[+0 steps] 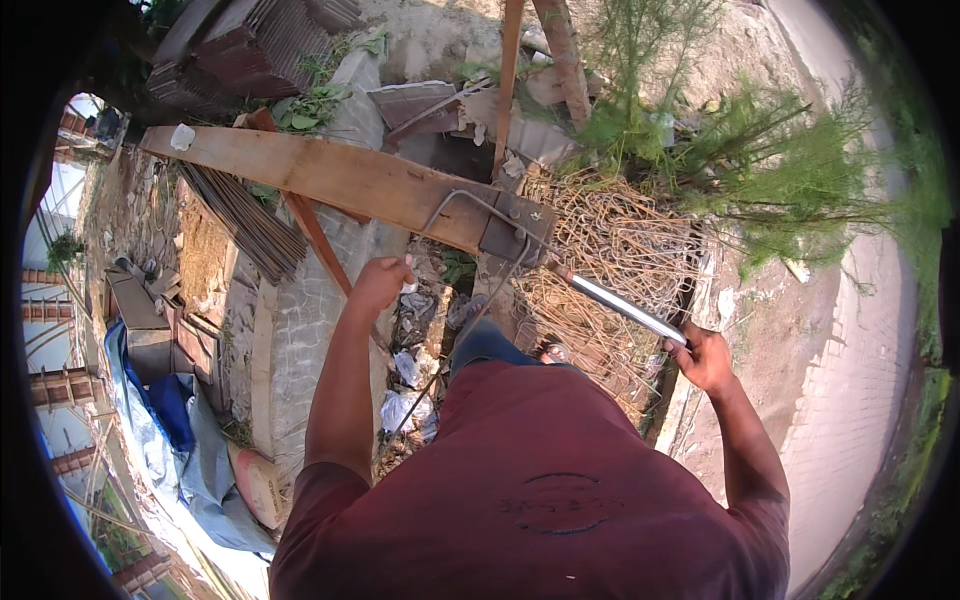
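My right hand (706, 358) is closed around the end of a silver metal pipe handle (628, 308). This handle slants up to the left, to a dark metal plate (512, 228) on the end of a long wooden plank (330, 172). A thin steel rod (497, 287), bent into a hook shape, lies across the plate and runs down past my leg. My left hand (380, 284) is curled left of the rod, below the plank, apart from both. What its fingers hold, if anything, I cannot make out.
Beneath the plate spreads a heap of bent rusty rods (610, 250). Straight rods lie bundled (245, 225) at the left. Feathery green branches (760, 170) hang at the right. Wooden legs (318, 240) support the plank, and a blue-grey tarp (205, 470) lies lower left.
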`<state>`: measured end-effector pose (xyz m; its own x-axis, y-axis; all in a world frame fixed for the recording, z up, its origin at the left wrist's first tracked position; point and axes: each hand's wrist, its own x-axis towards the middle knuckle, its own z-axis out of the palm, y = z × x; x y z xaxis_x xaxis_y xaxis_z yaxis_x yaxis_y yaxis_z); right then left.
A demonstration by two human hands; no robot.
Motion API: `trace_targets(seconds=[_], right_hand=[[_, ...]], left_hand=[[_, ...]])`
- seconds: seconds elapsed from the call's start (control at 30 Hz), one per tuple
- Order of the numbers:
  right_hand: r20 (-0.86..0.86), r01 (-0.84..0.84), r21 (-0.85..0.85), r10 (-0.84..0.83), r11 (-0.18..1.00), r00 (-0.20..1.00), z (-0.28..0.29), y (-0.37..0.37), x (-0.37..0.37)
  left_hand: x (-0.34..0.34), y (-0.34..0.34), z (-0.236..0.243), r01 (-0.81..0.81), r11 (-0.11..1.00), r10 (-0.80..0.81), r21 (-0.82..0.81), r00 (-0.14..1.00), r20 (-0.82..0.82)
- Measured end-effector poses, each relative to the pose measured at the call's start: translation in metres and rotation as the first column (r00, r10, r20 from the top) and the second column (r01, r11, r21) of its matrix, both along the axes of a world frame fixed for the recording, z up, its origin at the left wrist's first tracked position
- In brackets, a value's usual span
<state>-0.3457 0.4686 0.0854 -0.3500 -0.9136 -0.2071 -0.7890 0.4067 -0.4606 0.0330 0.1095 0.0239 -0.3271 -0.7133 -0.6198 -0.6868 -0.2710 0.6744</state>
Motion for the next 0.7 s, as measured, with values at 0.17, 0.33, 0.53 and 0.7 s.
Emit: trace_targets(seconds=[0.17, 0.33, 0.53, 0.7], right_hand=[[-0.049, 0.107, 0.326, -0.097, 0.939, 0.994, 0.015, -0.041, 0.036], [0.074, 0.030, 0.133, -0.040, 0.991, 0.996, 0.010, -0.034, 0.014], [-0.242, -0.057, -0.013, 0.052, 0.998, 0.969, 0.002, -0.092, -0.055], [-0.417, -0.353, -0.026, 0.310, 0.935, 0.854, -0.023, -0.149, -0.115]], left_hand=[[-0.002, 0.000, -0.004, 0.009, 0.998, -0.009, -0.058, 1.000, -0.009], [0.003, 0.000, -0.001, 0.021, 0.999, -0.021, -0.045, 1.000, -0.007], [0.003, -0.008, 0.004, -0.047, 0.964, 0.082, 0.262, 0.988, -0.128], [0.003, -0.009, 0.005, -0.029, 0.956, 0.080, 0.291, 0.983, -0.165]])
